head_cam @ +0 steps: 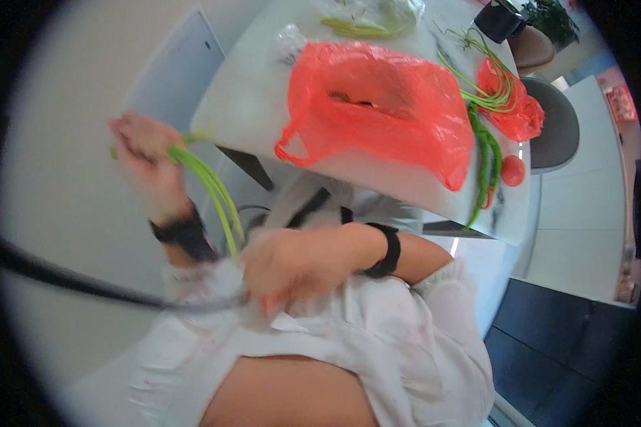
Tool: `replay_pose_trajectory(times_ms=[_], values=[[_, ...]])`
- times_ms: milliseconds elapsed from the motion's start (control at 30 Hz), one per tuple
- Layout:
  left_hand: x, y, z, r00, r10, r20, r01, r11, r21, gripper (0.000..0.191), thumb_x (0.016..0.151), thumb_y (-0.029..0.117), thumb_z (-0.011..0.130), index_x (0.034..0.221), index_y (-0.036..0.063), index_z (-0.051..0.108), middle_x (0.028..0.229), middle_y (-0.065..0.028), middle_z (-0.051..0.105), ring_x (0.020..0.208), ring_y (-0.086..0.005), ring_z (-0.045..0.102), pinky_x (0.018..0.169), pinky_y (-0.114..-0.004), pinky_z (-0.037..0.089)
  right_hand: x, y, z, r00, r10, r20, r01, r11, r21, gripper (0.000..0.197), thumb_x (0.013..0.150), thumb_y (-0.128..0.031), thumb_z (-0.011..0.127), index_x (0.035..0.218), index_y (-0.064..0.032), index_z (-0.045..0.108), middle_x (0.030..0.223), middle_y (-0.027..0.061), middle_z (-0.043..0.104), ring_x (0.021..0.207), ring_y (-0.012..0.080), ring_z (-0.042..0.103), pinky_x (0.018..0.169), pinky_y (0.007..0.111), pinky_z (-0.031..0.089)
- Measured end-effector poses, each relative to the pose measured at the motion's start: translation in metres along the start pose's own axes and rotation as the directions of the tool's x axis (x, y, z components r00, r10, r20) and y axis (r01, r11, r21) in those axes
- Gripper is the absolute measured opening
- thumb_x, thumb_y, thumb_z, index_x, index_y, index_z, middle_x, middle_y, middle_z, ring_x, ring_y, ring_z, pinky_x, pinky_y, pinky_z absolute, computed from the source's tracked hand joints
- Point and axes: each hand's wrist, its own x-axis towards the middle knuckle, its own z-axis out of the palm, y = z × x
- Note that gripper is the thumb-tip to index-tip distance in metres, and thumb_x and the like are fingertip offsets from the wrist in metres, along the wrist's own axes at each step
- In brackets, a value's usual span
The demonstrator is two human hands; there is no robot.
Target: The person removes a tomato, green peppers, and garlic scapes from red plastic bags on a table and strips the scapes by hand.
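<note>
My left hand (152, 141) is held out left of the table and closed around a small bunch of long green stems (208, 179), which look like garlic scapes. The stems bend down toward my right hand (293, 269), which is in front of my chest with curled fingers. Their lower ends meet the edge of that hand, but motion blur hides whether it grips them. On the white marble-look table (245, 101), a red plastic bag (373, 117) stands nearest, with something dark inside.
Long green peppers (482, 155), a tomato (512, 171), a smaller red bag (528, 115) and loose green stems (491, 99) occupy the table's right side. Farther back are a clear bag (395, 13) and a black pot (499, 21). A black cable (85, 285) crosses at left; a grey chair (552, 125) stands right.
</note>
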Motion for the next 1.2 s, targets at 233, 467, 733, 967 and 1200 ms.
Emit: replay_pose_trajectory(times_ms=[233, 467, 733, 967, 1200], values=[[0.005, 0.064, 0.026, 0.995, 0.003, 0.098, -0.039, 0.929, 0.367, 0.026, 0.093, 0.021, 0.037, 0.071, 0.0079, 0.035, 0.048, 0.0037, 0.020, 0.039, -0.0063, 0.017, 0.038, -0.022, 0.017, -0.033, -0.033, -0.058, 0.656, 0.451, -0.606, -0.749, 0.487, -0.449, 0.011, 0.073, -0.009, 0.056, 0.080, -0.0004, 0.057, 0.075, 0.0144, 0.057, 0.069, 0.0300, 0.055, 0.063, 0.036, 0.043], [0.022, 0.040, 0.078, 0.948, -0.311, -0.067, 0.302, 0.811, 0.501, 0.022, 0.095, 0.023, 0.031, 0.084, 0.0051, 0.036, 0.048, 0.0058, 0.023, 0.037, -0.0030, 0.020, 0.035, -0.019, 0.015, -0.076, -0.020, -0.110, 0.623, 0.055, -0.780, -0.780, -0.022, -0.625, 0.016, 0.076, -0.013, 0.055, 0.082, 0.0019, 0.059, 0.076, 0.0179, 0.059, 0.072, 0.0335, 0.055, 0.065, 0.036, 0.044], [0.029, -0.051, 0.119, 0.711, -0.523, -0.470, 0.521, -0.055, 0.852, 0.020, 0.087, 0.025, 0.048, 0.083, 0.0059, 0.047, 0.052, 0.0041, 0.039, 0.040, -0.0029, 0.031, 0.037, -0.018, 0.027, 0.003, -0.079, -0.066, 0.624, 0.011, -0.781, -0.372, 0.884, -0.284, 0.033, 0.084, -0.026, 0.055, 0.099, 0.0039, 0.052, 0.087, 0.0083, 0.059, 0.074, 0.0130, 0.056, 0.068, 0.026, 0.045], [0.019, -0.131, 0.103, 0.459, -0.841, -0.286, 0.320, -0.144, 0.936, 0.014, 0.082, 0.012, 0.056, 0.088, 0.0000, 0.054, 0.070, -0.0027, 0.055, 0.063, -0.0096, 0.053, 0.055, -0.024, 0.042, 0.004, -0.119, -0.041, 0.533, 0.163, -0.830, -0.087, 0.987, 0.138, 0.020, 0.088, -0.017, 0.049, 0.098, 0.0006, 0.049, 0.068, 0.0027, 0.053, 0.051, 0.0069, 0.048, 0.047, 0.019, 0.039], [0.035, -0.154, 0.068, 0.546, -0.807, 0.224, -0.358, 0.017, 0.934, 0.046, 0.081, 0.032, 0.059, 0.113, 0.0017, 0.046, 0.114, -0.0083, 0.050, 0.110, -0.0208, 0.045, 0.095, -0.032, 0.033, -0.042, -0.184, -0.045, 0.206, -0.073, -0.976, -0.676, 0.710, -0.196, 0.026, 0.090, -0.027, 0.046, 0.099, -0.0032, 0.046, 0.058, -0.0033, 0.036, 0.046, 0.0027, 0.031, 0.040, 0.017, 0.024]])
